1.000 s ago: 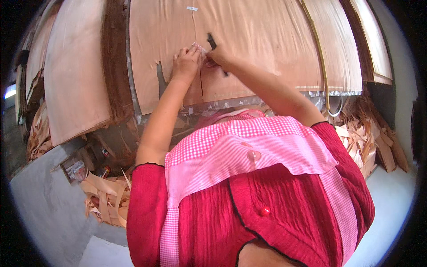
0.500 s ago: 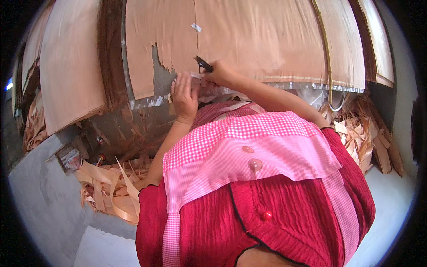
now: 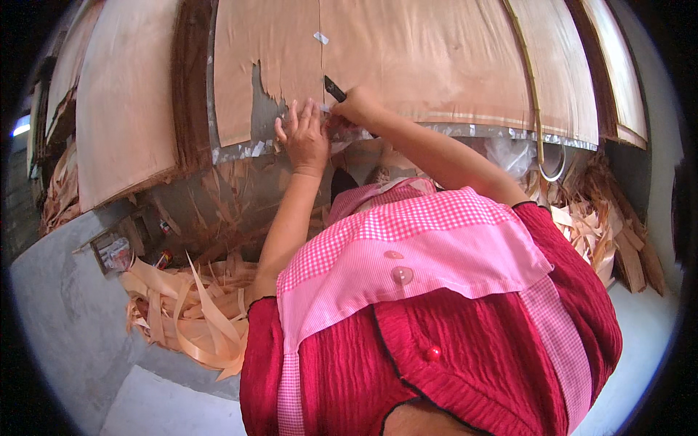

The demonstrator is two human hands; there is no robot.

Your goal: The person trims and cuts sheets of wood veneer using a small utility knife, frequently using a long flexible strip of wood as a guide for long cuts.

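A wide sheet of pale wood veneer [image 3: 429, 65] lies in front of me, with a seam running down it and a ragged gap near its front left. My left hand [image 3: 307, 142] rests on the front edge beside that gap, palm down and fingers spread. Just right of it, my right hand [image 3: 358, 109] is closed round a flat black utility knife [image 3: 334, 89], whose handle end sticks out above the fist; its blade is hidden. A small white tape piece [image 3: 324, 108] shows between the hands, and another tape piece [image 3: 321, 38] sits farther up the seam.
A thin cane rod [image 3: 529, 65] lies across the sheet's right part. Further veneer stacks stand at left [image 3: 127, 102] and far right [image 3: 609, 73]. Curled veneer scraps [image 3: 193, 312] heap on the floor at left, more scraps [image 3: 585, 232] at right. Clear plastic [image 3: 509, 154] hangs under the front edge.
My left hand has moved a little forward and its fingers have spread. The right hand, still holding the knife, has shifted slightly forward. The whole view has moved a little.
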